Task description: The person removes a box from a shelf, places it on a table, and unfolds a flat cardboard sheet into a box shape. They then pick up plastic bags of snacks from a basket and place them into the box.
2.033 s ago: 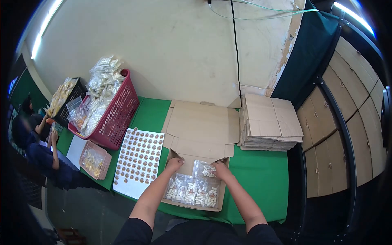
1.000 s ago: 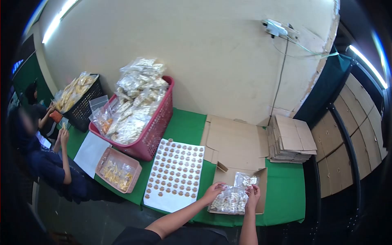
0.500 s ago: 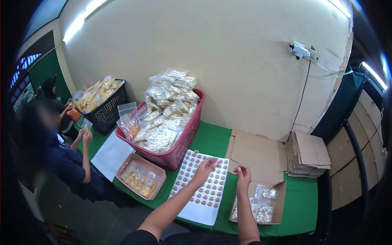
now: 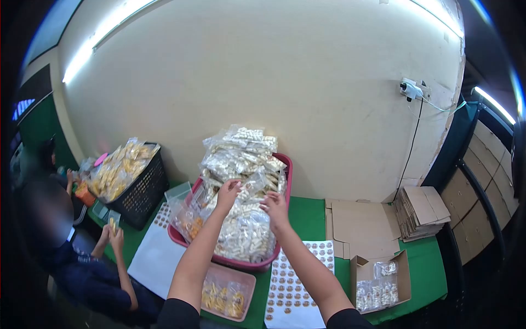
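Observation:
Both my hands are over the pink basket (image 4: 176, 237), which is heaped with clear plastic bags of white stick-shaped pieces (image 4: 244, 233). My left hand (image 4: 228, 196) has its fingers slightly bent at the edge of a bag (image 4: 253, 185) on the pile; I cannot make out a firm grip. My right hand (image 4: 275, 209) is on the other side of that bag, fingers apart, close to the pile. Under my right forearm lies a white sheet of round stickers (image 4: 290, 282). A bag with orange contents (image 4: 193, 223) sits at the basket's left.
A pink tray (image 4: 251, 279) of yellow-filled bags stands in front of the basket. An open cardboard box (image 4: 404, 274) holds white-filled bags at right, near flattened cardboard (image 4: 364, 227) and a cardboard stack (image 4: 421, 211). At left, a person (image 4: 82, 268) handles a small bag beside a black basket (image 4: 143, 192).
My hands have moved from above the sticker sheet and beside the box up and left to the bags in the pink basket. The camera view has shifted too.

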A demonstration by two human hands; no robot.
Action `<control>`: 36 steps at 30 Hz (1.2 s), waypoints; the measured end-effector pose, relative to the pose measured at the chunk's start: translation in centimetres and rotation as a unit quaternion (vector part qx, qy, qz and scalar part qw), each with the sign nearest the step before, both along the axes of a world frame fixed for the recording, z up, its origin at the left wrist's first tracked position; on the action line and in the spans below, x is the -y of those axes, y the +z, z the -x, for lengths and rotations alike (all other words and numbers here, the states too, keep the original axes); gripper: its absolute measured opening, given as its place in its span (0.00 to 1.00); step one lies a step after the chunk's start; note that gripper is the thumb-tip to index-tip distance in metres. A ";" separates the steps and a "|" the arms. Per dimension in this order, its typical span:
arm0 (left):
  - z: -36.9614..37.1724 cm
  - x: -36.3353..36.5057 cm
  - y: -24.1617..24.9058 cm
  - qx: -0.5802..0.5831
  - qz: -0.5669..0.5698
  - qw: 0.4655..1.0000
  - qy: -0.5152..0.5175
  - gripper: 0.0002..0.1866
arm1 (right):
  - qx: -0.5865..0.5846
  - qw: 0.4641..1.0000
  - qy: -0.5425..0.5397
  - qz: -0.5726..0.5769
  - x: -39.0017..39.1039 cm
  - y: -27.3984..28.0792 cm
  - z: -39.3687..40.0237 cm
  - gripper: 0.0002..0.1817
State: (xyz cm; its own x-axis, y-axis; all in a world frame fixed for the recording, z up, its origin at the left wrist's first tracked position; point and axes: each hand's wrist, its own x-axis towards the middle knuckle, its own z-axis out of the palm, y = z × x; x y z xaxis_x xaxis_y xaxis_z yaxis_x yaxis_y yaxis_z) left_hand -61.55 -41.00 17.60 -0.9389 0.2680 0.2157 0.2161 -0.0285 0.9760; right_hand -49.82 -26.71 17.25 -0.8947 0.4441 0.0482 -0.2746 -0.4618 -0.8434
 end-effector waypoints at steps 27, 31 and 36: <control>2.1 -4.2 3.8 0.007 0.043 0.984 -0.174 0.22 | 0.042 0.980 -0.007 -0.197 -2.3 3.6 3.6 0.26; -5.4 -9.4 4.8 -0.002 0.045 0.985 -0.169 0.19 | -0.013 0.976 -0.012 -0.218 -7.0 4.5 -4.4 0.28; -18.0 -15.1 2.9 0.041 0.016 0.949 -0.313 0.17 | -0.036 0.993 0.049 -0.096 -14.3 1.6 -17.8 0.25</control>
State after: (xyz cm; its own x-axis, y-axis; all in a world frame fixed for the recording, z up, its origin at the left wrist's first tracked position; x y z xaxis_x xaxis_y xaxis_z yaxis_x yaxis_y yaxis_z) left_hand -43.55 -25.92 20.45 -0.6066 0.7841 0.1312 0.0906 -0.0958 0.9913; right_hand -32.07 -12.42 18.89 -0.9245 0.3309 0.1893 -0.2990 -0.3213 -0.8985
